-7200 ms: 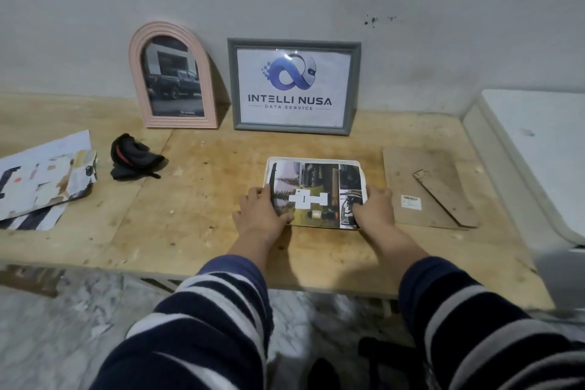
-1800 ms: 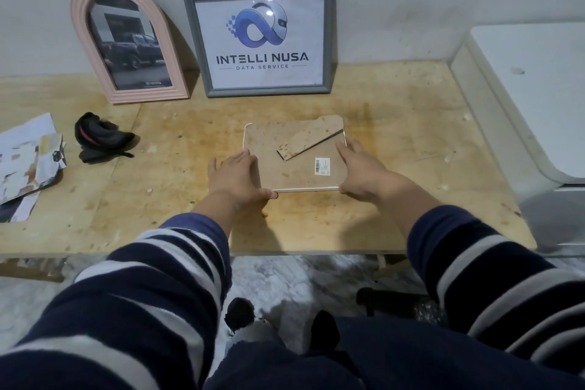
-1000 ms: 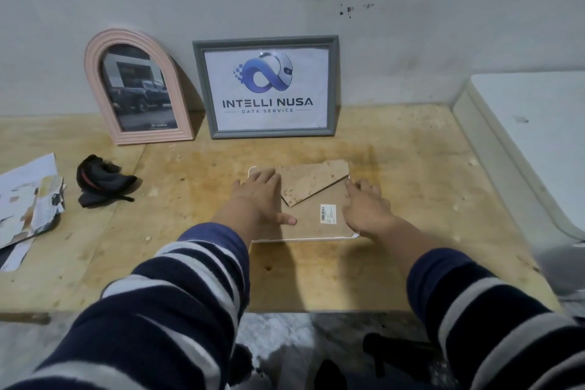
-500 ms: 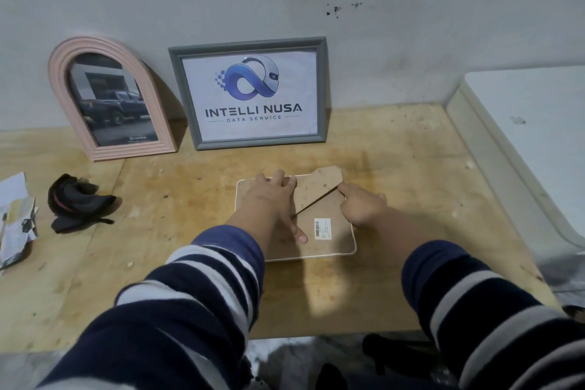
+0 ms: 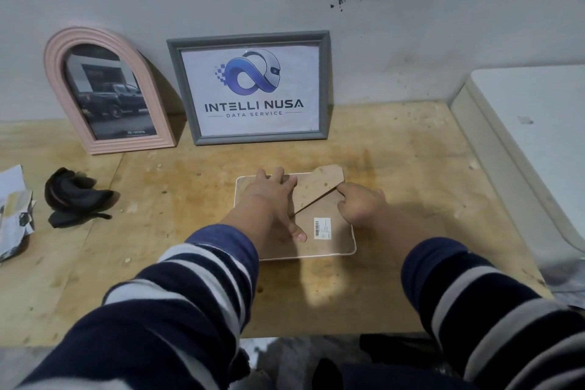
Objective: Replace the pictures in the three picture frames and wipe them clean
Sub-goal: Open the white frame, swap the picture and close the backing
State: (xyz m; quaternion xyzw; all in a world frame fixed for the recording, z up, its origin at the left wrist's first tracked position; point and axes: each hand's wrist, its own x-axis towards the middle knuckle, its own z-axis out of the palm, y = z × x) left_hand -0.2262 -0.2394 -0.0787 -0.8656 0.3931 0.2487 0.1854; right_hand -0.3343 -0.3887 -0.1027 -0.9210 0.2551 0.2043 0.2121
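The third picture frame [image 5: 329, 247] lies face down on the wooden table, its brown backing board up, with a barcode sticker and a fold-out stand leg [image 5: 319, 187]. My left hand [image 5: 269, 199] lies flat on the backing's left half, fingers stretched to the far edge. My right hand [image 5: 361, 206] sits at the frame's right side with curled fingers, its index tip pressing on the backing at the stand leg's edge. A pink arched frame [image 5: 53, 73] with a truck photo and a grey frame [image 5: 250, 89] with a logo print lean on the wall.
A black cloth [image 5: 72, 196] lies at the left of the table [image 5: 427, 168]. Loose pictures and papers [image 5: 14, 212] sit at the far left edge. A white appliance [image 5: 531, 136] borders the table on the right.
The backing board went onto the face-down frame earlier. Over the last second my left hand slid flat over the backing and my right hand curled, index finger to the stand leg.
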